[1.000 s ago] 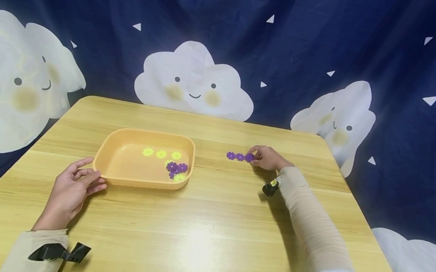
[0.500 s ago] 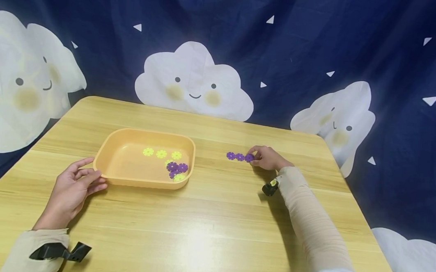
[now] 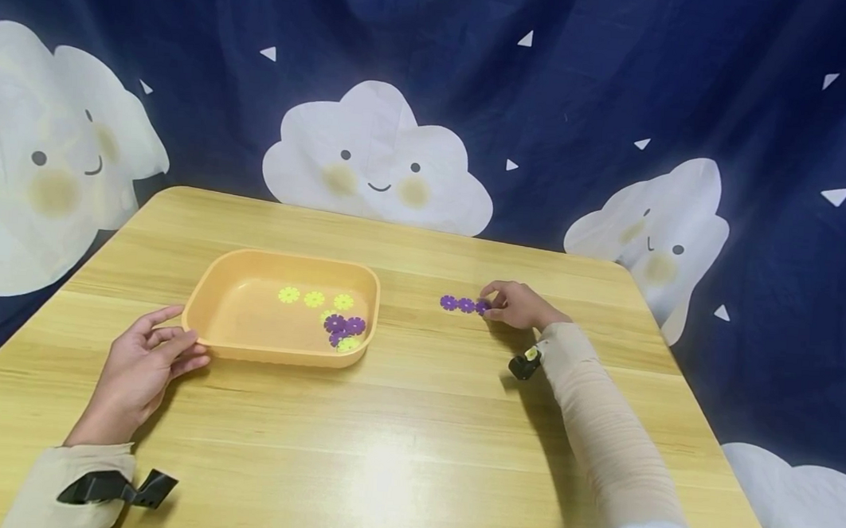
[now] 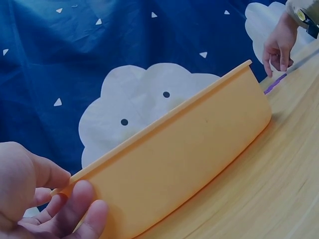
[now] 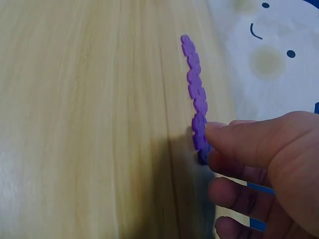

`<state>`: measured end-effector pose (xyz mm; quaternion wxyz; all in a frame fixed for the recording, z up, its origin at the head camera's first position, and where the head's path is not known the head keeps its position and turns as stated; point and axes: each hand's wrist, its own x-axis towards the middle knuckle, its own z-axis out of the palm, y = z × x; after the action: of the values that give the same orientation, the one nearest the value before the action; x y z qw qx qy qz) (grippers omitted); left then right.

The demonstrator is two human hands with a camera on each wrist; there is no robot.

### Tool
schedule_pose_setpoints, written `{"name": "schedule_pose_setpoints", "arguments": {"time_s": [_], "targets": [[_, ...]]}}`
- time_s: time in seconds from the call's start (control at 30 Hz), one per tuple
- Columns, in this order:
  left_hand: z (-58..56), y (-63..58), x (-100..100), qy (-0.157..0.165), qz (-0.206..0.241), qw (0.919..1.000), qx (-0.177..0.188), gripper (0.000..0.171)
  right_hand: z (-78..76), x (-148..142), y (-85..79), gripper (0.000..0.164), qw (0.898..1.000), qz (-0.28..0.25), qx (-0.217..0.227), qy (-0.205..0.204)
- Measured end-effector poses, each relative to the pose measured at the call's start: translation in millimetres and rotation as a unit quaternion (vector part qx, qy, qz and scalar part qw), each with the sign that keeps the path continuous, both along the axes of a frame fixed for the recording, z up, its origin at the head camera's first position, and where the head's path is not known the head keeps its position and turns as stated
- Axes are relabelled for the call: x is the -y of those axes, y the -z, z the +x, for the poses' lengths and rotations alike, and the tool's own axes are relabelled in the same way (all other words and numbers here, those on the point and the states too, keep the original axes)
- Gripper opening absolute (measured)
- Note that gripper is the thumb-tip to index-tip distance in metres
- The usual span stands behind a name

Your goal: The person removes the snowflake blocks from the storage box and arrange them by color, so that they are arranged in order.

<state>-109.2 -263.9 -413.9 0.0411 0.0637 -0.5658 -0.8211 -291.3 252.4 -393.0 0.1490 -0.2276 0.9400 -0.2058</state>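
My left hand [image 3: 137, 373] holds the near left corner of a shallow orange plastic tray [image 3: 274, 356], thumb over the rim and fingers below it; the left wrist view shows the tray's outer wall [image 4: 184, 144]. To the right, three purple flower-shaped snowflake discs [image 3: 467, 305] lie in a row on the table. My right hand [image 3: 524, 305] pinches the right-end disc [image 5: 203, 153] between thumb and index finger, which partly cover it. Seen from the right wrist, the row [image 5: 196, 82] runs flat and end to end, away from the fingertips.
Inside the tray, several yellow discs [image 3: 314, 299] lie toward the back and right, with purple discs [image 3: 354, 325] heaped at the right corner. The wooden table [image 3: 414, 439] ends at a dark blue curtain [image 3: 547, 87] with white clouds.
My right thumb and index finger have shifted slightly left, covering more of the end disc. The left hand, the tray and the rest of the row look unmoved.
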Motion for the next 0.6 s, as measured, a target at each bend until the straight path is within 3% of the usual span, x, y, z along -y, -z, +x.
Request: {"name": "schedule_pose_setpoints", "arguments": {"time_s": [0.27,0.6], "targets": [[0.0,1.8,-1,0.009,0.035,0.9992,-0.019,0.043,0.2,10,-5.7,0.037,1.000,-0.004,-0.013,-0.020],[0.1,1.7,-1,0.020,0.029,0.9992,-0.019,0.040,-3.8,30,-17.7,0.036,1.000,-0.019,-0.004,-0.025]]}}
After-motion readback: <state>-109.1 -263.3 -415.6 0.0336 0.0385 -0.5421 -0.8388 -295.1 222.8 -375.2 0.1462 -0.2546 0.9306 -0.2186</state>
